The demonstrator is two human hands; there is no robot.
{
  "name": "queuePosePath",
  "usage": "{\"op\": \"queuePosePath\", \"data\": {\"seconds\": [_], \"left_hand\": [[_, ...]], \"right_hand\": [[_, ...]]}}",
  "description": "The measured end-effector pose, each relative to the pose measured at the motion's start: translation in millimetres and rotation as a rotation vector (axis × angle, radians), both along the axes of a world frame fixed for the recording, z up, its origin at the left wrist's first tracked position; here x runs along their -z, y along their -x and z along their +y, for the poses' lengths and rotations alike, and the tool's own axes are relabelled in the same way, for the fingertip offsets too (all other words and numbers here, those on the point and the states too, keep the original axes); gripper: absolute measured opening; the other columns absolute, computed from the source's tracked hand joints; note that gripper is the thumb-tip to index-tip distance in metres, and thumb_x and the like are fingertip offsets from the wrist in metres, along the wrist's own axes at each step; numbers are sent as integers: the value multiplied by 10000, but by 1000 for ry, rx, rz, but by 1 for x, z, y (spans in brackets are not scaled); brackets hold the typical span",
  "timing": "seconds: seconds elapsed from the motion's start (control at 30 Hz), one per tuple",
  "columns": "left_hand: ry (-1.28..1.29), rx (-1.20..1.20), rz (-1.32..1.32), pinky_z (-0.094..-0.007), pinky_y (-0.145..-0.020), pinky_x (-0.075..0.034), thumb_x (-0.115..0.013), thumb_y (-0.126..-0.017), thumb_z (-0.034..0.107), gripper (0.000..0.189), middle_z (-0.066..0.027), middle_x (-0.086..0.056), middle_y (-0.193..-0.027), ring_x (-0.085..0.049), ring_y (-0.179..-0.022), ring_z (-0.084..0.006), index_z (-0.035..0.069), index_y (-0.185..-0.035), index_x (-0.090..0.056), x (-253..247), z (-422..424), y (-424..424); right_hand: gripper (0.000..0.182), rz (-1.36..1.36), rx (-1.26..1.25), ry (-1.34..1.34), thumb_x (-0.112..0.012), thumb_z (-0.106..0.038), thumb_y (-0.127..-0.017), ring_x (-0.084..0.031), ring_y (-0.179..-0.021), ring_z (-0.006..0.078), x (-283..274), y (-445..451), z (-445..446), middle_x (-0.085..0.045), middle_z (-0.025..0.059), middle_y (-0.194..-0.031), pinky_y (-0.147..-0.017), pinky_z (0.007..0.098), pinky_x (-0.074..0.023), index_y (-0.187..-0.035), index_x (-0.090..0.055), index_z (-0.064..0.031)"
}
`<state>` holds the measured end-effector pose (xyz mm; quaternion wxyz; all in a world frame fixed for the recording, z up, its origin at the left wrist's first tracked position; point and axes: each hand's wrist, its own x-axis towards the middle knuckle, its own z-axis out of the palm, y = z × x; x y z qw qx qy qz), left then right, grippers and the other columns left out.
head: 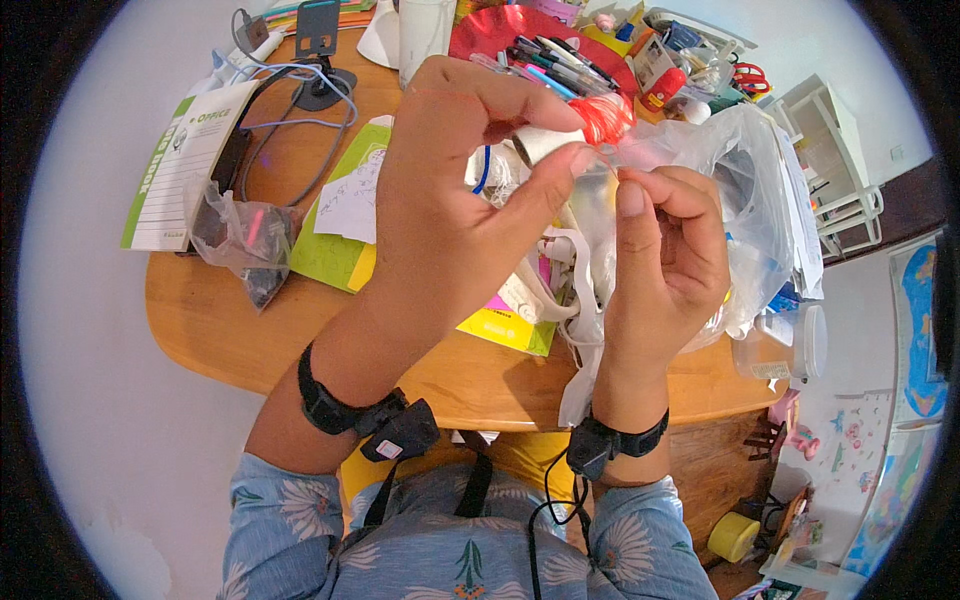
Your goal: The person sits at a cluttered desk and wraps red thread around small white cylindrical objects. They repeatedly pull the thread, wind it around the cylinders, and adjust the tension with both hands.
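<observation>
My left hand is raised over the table, thumb and index finger curved towards each other. A fine red thread runs from near its thumb tip to my right hand, which pinches it between thumb and index finger. A faint stretch of red thread also crosses the back of my left hand. Just behind the left fingertips is a bundle of wound red thread, beside a white roll with a dark hollow end. Whether anything is in the right needle-hold is too small to tell.
Below the hands lie a white strap and a yellow-green booklet. A clear plastic bag bulges at right, near a clear jar. Pens fill a red tray. A notebook, cables and a phone stand are left.
</observation>
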<state>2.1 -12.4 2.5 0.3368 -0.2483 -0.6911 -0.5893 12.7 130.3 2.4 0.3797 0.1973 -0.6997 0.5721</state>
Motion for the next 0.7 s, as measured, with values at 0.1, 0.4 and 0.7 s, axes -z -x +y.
{"op": "queuePosePath", "data": {"seconds": [0.1, 0.4, 0.7], "left_hand": [[-57, 41, -6, -223, -850, -428, -612, -813, -77, 256, -41, -515, -988, -529, -954, -106, 9, -1018, -485, 1, -1, 2], [-50, -4, 30, -229, -863, -427, -622, -815, -62, 255, -42, -521, -1003, -527, -977, -111, 7, -1025, -494, 1, -4, 5], [-187, 27, 12, -245, -869, -443, -636, -812, -42, 253, -63, -557, -1015, -544, -972, -126, 0, -1027, -509, 1, -7, 10]], "right_hand": [[83, -3, -3, -22, -656, 21, -776, -481, -701, 84, -1, -1, 0, -537, 37, -829, -614, 199, -388, -847, -631, -15], [62, -83, -101, 49, -660, -27, -801, -478, -706, 88, 0, -2, 2, -537, 36, -831, -637, 198, -387, -836, -612, -8], [49, -70, -212, 68, -615, -26, -820, -478, -788, 114, -2, -2, 4, -518, 49, -867, -737, 229, -389, -839, -573, -10]]}}
